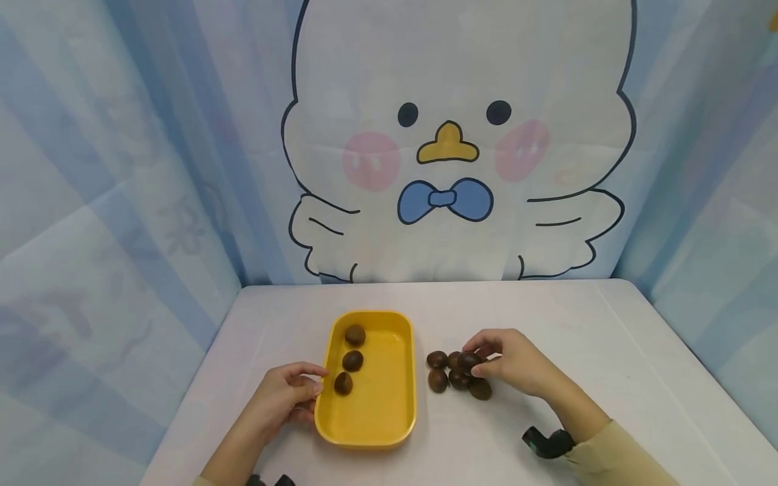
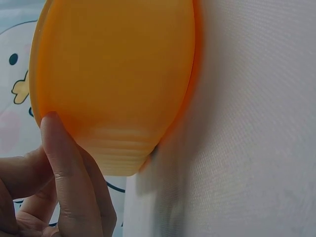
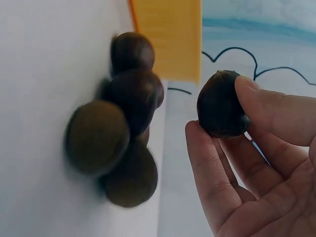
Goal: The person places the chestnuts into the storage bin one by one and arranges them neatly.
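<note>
My right hand [image 1: 516,363] pinches a dark brown chestnut [image 3: 220,104] between thumb and fingertips, raised off the table in the right wrist view. Just beneath and beside it lies a pile of several chestnuts [image 1: 437,381], close together on the table. A yellow tray [image 1: 384,378] stands left of the pile, with three chestnuts [image 1: 352,360] in a rough column along its left side. At the tray's left edge my left hand [image 1: 279,398] grips the rim, its fingertips against the outer wall [image 2: 118,74] in the left wrist view.
A white cloth covers the table [image 1: 547,310]. Behind it hangs a curtain [image 1: 450,243] printed with a cartoon bird, and pale blue curtains close off both sides. A black wrist-camera piece [image 1: 548,443] sits at the right cuff.
</note>
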